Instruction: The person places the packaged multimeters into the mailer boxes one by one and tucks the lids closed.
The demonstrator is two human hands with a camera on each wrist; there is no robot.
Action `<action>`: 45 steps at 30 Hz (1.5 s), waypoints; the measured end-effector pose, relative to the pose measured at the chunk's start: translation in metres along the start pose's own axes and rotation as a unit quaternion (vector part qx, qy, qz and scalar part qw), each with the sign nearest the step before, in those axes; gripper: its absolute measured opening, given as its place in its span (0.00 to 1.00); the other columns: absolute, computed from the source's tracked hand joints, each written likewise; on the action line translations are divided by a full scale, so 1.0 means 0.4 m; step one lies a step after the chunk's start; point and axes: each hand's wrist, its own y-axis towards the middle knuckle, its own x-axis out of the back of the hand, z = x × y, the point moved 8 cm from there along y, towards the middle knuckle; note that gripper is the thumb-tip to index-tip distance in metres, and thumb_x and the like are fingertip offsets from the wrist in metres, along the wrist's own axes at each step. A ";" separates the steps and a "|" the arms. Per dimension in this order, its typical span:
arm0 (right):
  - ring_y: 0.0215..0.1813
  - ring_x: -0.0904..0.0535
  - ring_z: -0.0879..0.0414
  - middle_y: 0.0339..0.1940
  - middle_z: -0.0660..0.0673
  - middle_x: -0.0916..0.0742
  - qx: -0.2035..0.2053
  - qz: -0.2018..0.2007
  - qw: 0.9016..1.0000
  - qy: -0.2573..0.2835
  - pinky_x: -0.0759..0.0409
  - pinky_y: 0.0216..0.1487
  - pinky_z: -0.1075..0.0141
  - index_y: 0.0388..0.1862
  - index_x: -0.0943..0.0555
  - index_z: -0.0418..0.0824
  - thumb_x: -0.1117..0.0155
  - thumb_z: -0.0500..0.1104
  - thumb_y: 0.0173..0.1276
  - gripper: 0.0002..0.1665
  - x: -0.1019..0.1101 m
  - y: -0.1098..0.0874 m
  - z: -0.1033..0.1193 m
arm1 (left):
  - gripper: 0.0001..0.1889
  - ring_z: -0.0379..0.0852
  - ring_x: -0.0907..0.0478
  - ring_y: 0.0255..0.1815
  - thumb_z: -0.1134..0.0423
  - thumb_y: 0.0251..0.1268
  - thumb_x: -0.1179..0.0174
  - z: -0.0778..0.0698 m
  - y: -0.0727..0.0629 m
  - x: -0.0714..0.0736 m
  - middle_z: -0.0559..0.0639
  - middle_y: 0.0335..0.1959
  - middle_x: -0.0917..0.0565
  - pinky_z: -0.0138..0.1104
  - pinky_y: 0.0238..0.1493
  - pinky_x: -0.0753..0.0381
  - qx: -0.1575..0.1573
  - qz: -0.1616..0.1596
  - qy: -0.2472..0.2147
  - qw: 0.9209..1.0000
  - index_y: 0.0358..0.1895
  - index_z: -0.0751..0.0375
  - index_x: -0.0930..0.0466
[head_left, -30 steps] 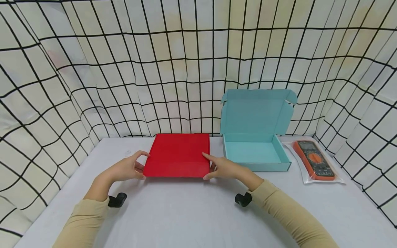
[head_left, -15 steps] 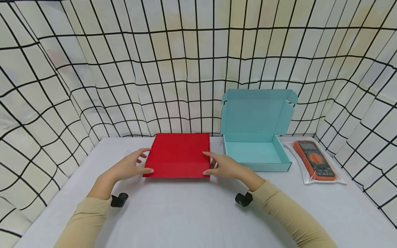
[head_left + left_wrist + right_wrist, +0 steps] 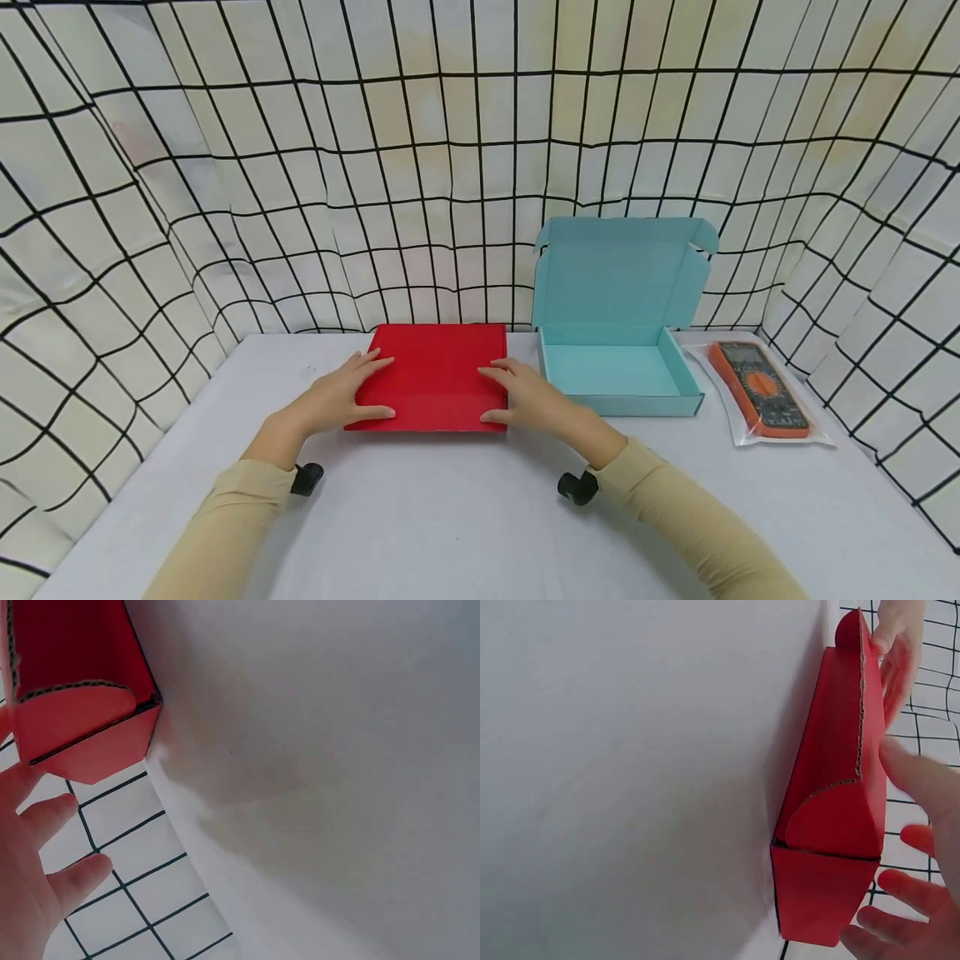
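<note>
A red cardboard box [image 3: 431, 375] lies on the table with its lid lowered. In the right wrist view the lid's front flap [image 3: 836, 735] stands out at the front edge, its rounded side tab showing. My left hand [image 3: 333, 404] is over the lid's left side, fingers spread, thumb near the front left corner. Over the right side is my right hand [image 3: 536, 402], its fingers extended across the lid edge. The left wrist view shows the box's corner [image 3: 97, 742] with a gap under the flap, and the fingers beside it.
To the right stands an open light-blue box [image 3: 622, 279], its lid upright. Further right lies an orange and black multimeter [image 3: 765, 387] in a clear plastic bag. White cloth with a black grid hangs behind the white table [image 3: 450, 525].
My left hand has moved right, from the box's left edge onto the lid. My right hand has shifted slightly left over the lid. The box has stayed in place.
</note>
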 end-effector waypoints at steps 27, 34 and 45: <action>0.84 0.58 0.39 0.86 0.40 0.49 0.001 0.082 0.994 -0.075 0.21 0.63 0.54 0.86 0.49 0.45 0.22 0.56 0.61 0.63 -0.051 0.054 -0.021 | 0.56 0.70 0.61 0.80 0.42 0.58 0.27 0.007 0.031 -0.027 0.63 0.83 0.56 0.75 0.66 0.47 -0.019 0.047 0.034 0.998 0.84 0.54 0.52; 0.84 0.60 0.40 0.86 0.42 0.52 0.014 0.115 0.990 -0.083 0.21 0.63 0.56 0.86 0.52 0.45 0.22 0.55 0.62 0.64 -0.052 0.042 -0.021 | 0.58 0.71 0.63 0.80 0.44 0.55 0.25 -0.001 0.025 -0.032 0.63 0.83 0.57 0.71 0.64 0.36 -0.022 0.063 0.007 0.998 0.83 0.56 0.52; 0.84 0.58 0.39 0.86 0.42 0.50 0.025 0.098 0.990 -0.100 0.20 0.62 0.55 0.86 0.51 0.46 0.22 0.55 0.62 0.63 -0.053 0.040 -0.025 | 0.57 0.72 0.63 0.80 0.48 0.55 0.24 -0.004 0.026 -0.030 0.63 0.83 0.57 0.67 0.60 0.28 -0.027 0.065 0.000 0.998 0.83 0.57 0.52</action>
